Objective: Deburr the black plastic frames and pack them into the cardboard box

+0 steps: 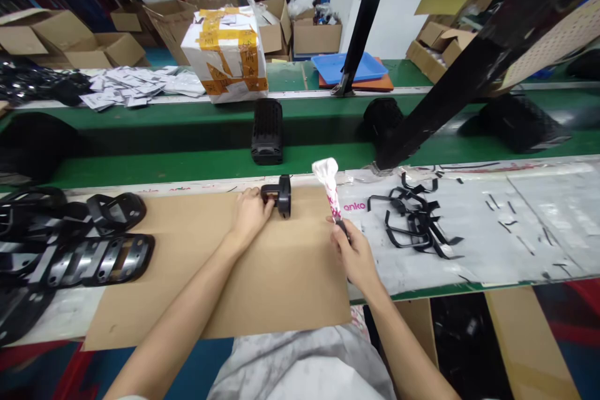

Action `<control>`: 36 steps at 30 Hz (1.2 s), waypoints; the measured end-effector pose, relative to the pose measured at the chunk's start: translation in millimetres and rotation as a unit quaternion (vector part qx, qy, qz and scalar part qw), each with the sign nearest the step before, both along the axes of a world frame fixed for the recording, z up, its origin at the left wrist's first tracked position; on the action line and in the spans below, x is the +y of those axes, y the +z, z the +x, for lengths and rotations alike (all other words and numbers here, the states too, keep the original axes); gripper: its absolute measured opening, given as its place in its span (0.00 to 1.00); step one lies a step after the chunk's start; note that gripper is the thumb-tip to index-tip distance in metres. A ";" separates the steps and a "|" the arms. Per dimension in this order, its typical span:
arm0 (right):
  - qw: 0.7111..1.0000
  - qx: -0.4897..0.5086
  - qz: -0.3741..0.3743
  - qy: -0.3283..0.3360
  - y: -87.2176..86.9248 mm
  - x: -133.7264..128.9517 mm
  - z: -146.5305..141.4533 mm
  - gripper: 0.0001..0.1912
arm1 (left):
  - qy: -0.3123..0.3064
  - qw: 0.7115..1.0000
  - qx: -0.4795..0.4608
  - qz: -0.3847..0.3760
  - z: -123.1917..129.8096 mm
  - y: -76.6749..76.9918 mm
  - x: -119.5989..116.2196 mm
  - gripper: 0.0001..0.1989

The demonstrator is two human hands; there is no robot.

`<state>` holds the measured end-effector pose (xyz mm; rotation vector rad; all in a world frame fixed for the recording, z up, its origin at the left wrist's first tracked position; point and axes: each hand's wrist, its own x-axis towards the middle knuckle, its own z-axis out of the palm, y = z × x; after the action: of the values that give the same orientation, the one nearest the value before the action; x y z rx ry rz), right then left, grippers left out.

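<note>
From the head camera we look down on our two hands working over a sheet of brown cardboard [281, 275] laid on the near bench, a flat pad that seems meant to keep the work off the bench surface. Our left hand [248, 215] holds a small black plastic bracket [282, 195] upright near the sheet's far edge. Its fingers [265, 209] sit close together, curled against the bracket's near side with the tips pressed on it, apparently bracing it in place. Our right hand [356, 256] pinches a crumpled white tube with pink print [328, 184], thumb and fingers closed on its lower end beside a dark tip. The tube stands tilted, its top leaning toward the bracket with only a short gap between them, while open cardboard lies on the near side of both hands. Stacked black moulded frames [103, 262] crowd the sheet's left edge, and a heap of black plastic loops [412, 219] rests on a white printed plastic sheet [469, 250] just beyond its right edge, leaving the most room for moving toward us. Past the bench runs a green conveyor belt [210, 159] carrying black housings [267, 131], with a taped white carton [225, 53] and a blue tray [344, 69] farther back.
</note>
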<state>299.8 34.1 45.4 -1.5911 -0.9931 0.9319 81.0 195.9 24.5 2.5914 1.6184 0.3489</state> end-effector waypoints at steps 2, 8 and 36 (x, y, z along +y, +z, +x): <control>0.998 -0.041 -0.021 0.032 -5.5 -15.8 0.6 0.23 | 0.014 1.000 0.018 0.003 -10.5 0.6 7.7 0.19; 0.986 -0.096 -0.056 0.128 -11.9 -34.0 -15.9 0.28 | 0.028 0.999 0.023 0.024 -8.2 -3.2 -1.0 0.19; 0.982 -0.150 -0.049 0.108 3.7 -22.9 -25.3 0.31 | 0.052 0.998 -0.024 -0.024 3.0 -8.5 -9.6 0.13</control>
<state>274.6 11.2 49.1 -1.7657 -1.3709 0.9142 84.0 186.3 16.1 2.4498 1.7282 0.3717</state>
